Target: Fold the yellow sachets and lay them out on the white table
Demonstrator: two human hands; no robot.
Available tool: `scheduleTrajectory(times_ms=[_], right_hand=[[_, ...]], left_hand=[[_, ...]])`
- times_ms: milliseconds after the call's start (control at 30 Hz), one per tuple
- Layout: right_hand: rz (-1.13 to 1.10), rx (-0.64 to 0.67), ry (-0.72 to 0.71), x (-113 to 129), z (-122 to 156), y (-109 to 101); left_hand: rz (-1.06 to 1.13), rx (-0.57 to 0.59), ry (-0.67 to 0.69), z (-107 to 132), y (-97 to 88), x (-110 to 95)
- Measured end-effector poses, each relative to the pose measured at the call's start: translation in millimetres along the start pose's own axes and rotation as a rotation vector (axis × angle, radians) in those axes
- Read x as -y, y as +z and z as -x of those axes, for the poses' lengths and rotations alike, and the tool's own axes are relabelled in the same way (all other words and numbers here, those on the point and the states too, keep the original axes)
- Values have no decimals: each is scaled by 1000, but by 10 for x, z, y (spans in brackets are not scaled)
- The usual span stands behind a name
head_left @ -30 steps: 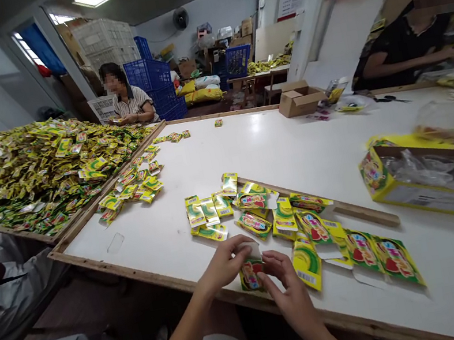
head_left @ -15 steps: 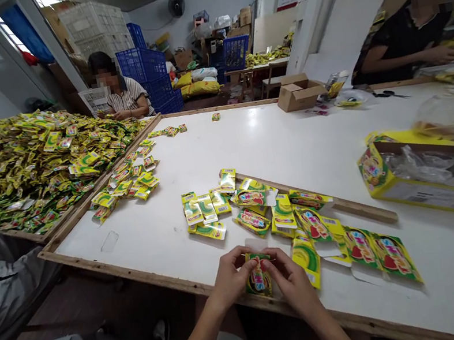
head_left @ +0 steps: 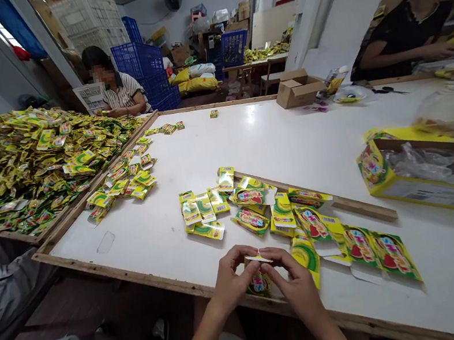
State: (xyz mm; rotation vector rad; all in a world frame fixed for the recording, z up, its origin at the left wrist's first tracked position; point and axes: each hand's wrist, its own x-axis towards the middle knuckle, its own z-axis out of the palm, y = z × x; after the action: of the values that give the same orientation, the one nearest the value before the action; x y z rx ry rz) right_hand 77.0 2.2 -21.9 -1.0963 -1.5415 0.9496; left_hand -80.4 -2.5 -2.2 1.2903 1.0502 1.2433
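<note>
At the table's near edge, my left hand (head_left: 231, 279) and my right hand (head_left: 288, 274) pinch a small green and yellow carton (head_left: 259, 285) from both sides. Its pale end flap (head_left: 258, 259) lies bent across the top under my fingers and thumbs. Just beyond my right hand lies a yellow carton (head_left: 305, 256) with a green swirl. To its right are flat printed cartons (head_left: 394, 257) in a row. More small yellow cartons (head_left: 203, 207) lie grouped ahead of my left hand, and others (head_left: 251, 219) sit near the middle.
A wooden strip (head_left: 363, 208) lies across the white table (head_left: 189, 153). On the right stands a yellow display box (head_left: 429, 196) holding clear plastic bags. A heap of packets (head_left: 28, 164) fills the left side. Two people sit beyond, near a cardboard box (head_left: 298, 90) and scissors (head_left: 389, 90).
The carton's end flap stood up before; now it is bent over the top between my fingers. My fingers have moved in closer together. The view has shifted slightly.
</note>
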Motion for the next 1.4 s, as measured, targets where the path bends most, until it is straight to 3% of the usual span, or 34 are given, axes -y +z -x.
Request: scheduleTrajectory(times_ms=[367,667,900,1400], right_hand=[[71,-103,86,129,-61,67],[-25,-56,77,11,83,70],[-26,21,115,-32,131,94],[4,13,95,-100,150,113]], left_hand=[[-60,-150,-48,-40,93,-2],[-65,-91,-28,41,-12,52],[-100,-48,-55,78,59,50],[-149,-59,-43,92,69,57]])
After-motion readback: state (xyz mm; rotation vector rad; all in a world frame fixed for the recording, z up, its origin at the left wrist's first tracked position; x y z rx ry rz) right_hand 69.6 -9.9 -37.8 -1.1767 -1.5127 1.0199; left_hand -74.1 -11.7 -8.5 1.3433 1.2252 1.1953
